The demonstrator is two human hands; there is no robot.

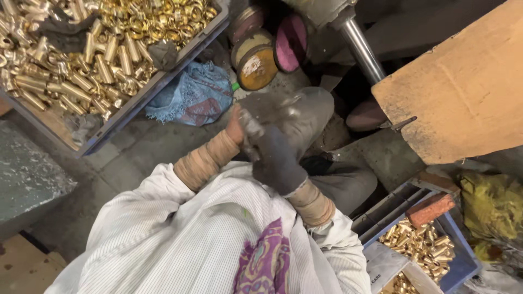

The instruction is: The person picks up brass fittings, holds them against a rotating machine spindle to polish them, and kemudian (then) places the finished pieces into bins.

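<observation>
Head | left hand (235, 126), right hand (272, 155) touching | tray (163, 76) edge near

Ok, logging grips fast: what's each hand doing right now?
Left hand: mostly hidden, touching the grey piece; grip cannot be told.
Right hand: gloved, closed on that grey piece.

Dim, soft light (hands motion-blurred), glare on brass parts (81, 60).

grey tray (117, 117) of brass fittings (81, 60), blue rag (190, 95), round polishing wheels (256, 60), wooden board (463, 92).
</observation>
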